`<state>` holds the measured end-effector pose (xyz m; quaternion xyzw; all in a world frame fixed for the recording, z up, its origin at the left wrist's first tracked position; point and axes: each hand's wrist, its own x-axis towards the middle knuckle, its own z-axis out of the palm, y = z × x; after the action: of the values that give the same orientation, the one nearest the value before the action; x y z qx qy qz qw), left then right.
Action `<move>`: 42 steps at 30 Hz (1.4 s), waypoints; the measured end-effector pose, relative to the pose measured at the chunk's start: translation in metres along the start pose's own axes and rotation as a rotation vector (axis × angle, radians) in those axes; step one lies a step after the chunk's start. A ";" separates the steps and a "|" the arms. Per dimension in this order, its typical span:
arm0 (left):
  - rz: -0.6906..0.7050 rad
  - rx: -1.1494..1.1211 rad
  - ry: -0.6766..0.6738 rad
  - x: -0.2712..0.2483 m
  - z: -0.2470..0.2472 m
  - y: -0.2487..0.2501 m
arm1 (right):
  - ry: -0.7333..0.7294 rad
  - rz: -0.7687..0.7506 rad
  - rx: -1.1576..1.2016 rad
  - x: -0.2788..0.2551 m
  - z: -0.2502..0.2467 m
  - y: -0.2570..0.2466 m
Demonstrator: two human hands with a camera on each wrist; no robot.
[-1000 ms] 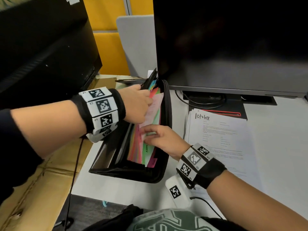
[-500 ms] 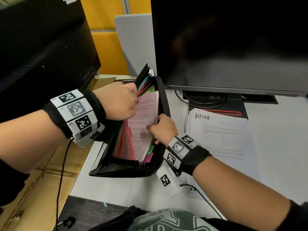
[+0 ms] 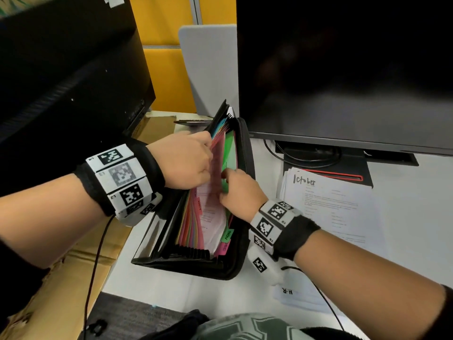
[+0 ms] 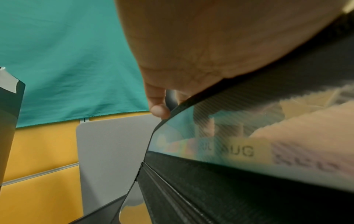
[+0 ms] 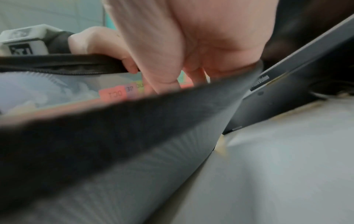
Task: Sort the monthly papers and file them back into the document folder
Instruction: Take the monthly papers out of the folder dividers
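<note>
In the folder point(image 3: 235, 263) left of the monitor point(image 3: 343, 69), the left hand point(image 3: 183, 160) curls over the dividers point(image 3: 190, 229), holding them back, while the right hand point(image 3: 239, 190) pinches a sheet point(image 3: 210, 217) that looks thin, floppy and best gripped near its top edge.

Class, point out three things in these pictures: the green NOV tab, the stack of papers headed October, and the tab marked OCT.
NOV tab point(image 3: 228, 235), head view, on its green face.
October papers point(image 3: 328, 207), head view, on the top sheet's printed area.
OCT tab point(image 5: 113, 94), right wrist view, on its pink face.
</note>
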<state>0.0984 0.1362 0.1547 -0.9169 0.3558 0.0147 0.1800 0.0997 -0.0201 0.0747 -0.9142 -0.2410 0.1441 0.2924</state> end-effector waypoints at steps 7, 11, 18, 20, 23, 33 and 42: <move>-0.116 -0.117 -0.108 0.001 -0.004 0.004 | -0.068 0.090 0.011 0.007 0.006 0.007; -0.121 -0.098 -0.119 0.006 -0.001 0.010 | -0.162 0.217 0.151 0.018 0.010 0.021; -0.123 -0.072 -0.153 0.016 -0.002 0.019 | -0.067 0.217 0.074 0.018 0.032 0.036; -0.120 -0.064 -0.163 0.019 -0.002 0.022 | -0.097 0.276 0.072 0.021 0.035 0.039; -0.124 -0.046 -0.175 0.022 -0.002 0.025 | -0.101 0.332 0.174 0.025 0.037 0.041; -0.177 -0.039 -0.161 0.015 -0.005 0.023 | -0.028 0.457 0.235 0.027 0.046 0.026; -0.156 -0.092 -0.137 0.019 0.006 0.041 | -0.108 0.458 0.440 0.017 0.038 0.045</move>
<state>0.0865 0.0980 0.1328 -0.9460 0.2690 0.0794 0.1624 0.1150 -0.0257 0.0155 -0.8505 -0.0070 0.3030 0.4299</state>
